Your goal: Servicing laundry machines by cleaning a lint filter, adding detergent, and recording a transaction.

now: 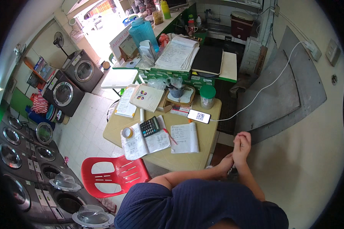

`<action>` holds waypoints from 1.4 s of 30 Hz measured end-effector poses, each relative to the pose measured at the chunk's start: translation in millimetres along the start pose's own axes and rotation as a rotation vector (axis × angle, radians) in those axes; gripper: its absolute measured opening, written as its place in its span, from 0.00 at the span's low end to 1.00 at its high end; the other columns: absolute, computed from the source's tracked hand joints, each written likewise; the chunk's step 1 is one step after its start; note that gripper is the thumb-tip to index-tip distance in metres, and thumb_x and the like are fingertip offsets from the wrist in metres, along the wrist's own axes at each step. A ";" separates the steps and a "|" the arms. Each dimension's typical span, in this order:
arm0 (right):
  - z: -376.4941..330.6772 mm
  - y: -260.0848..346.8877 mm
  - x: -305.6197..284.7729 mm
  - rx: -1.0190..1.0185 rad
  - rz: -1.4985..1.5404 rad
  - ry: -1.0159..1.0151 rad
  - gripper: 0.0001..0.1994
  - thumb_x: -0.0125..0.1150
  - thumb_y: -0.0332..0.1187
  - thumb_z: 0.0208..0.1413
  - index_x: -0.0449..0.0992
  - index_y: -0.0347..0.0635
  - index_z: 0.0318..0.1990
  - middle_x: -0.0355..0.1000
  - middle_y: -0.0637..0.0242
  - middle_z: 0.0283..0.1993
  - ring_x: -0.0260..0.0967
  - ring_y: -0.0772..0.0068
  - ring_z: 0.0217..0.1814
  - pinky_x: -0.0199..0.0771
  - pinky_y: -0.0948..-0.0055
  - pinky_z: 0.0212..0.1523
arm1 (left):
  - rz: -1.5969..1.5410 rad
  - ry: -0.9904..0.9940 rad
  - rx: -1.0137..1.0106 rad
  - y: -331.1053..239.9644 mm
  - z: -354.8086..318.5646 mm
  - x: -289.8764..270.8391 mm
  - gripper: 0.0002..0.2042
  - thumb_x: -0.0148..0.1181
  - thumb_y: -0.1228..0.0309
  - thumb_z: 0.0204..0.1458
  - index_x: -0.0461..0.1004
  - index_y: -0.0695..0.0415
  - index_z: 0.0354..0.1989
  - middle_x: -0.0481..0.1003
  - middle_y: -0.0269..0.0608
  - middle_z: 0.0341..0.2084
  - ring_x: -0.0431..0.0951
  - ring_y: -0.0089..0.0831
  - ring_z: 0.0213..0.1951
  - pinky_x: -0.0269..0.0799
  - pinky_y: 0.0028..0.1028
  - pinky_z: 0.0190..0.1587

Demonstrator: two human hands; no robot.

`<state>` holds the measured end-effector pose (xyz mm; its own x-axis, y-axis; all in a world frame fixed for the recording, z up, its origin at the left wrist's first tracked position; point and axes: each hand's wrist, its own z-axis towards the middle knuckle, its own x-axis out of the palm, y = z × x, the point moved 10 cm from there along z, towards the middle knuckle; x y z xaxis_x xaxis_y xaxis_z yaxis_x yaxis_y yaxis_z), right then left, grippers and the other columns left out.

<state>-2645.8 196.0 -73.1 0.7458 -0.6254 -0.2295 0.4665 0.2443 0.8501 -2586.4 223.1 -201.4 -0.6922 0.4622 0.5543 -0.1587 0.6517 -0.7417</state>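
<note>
My right hand (242, 142) is raised beside the table's right edge, its fingers curled in and closed; whatever they might hold is hidden. Just below and left of it, my left hand (226, 163) is closed against the right wrist, with its fingertips mostly out of sight. Nearest to both hands on the table is a phone (198, 116) with a square code on its lit screen, joined to a white charging cable (260, 91). An open notepad (184, 138) lies left of the hands, with a red pen (170, 136) beside it.
The yellow table (195, 160) also bears a calculator (150, 126), a tape roll (127, 133), an open notebook (133, 147) and a green-lidded jar (207, 96). A red chair (114, 173) stands left. Washing machines (11, 156) line the left; a grey panel (271, 99) leans right.
</note>
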 end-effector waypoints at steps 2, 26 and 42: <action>-1.8 13.2 8.6 -0.018 -0.002 -0.017 0.08 0.51 0.26 0.58 0.70 0.31 0.28 0.66 0.61 0.37 0.66 0.71 0.34 0.67 0.74 0.35 | -0.174 -0.171 0.030 5.9 -0.8 -32.3 0.19 0.42 0.49 0.61 0.70 0.52 0.41 0.70 0.29 0.30 0.68 0.22 0.32 0.64 0.25 0.39; -36.3 38.3 66.7 0.192 -0.216 0.689 0.08 0.57 0.30 0.55 0.71 0.34 0.35 0.69 0.56 0.25 0.68 0.70 0.29 0.67 0.70 0.31 | 0.404 0.083 0.693 -218.1 -98.6 -113.7 0.16 0.48 0.88 0.42 0.66 0.57 0.39 0.67 0.32 0.37 0.65 0.20 0.38 0.60 0.19 0.41; -70.9 60.3 218.7 -0.150 0.081 0.650 0.28 0.43 0.47 0.63 0.52 0.43 0.66 0.43 0.47 0.71 0.36 0.48 0.74 0.37 0.57 0.69 | -0.462 -0.018 0.416 -133.9 -118.0 -146.7 0.31 0.29 0.42 0.60 0.49 0.46 0.67 0.61 0.36 0.60 0.61 0.36 0.60 0.54 0.41 0.62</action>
<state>-2420.8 126.5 -105.7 0.8939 -0.0388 -0.4466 0.4232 0.4016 0.8122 -2380.5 139.0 -138.8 -0.4976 0.1755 0.8495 -0.7033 0.4915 -0.5136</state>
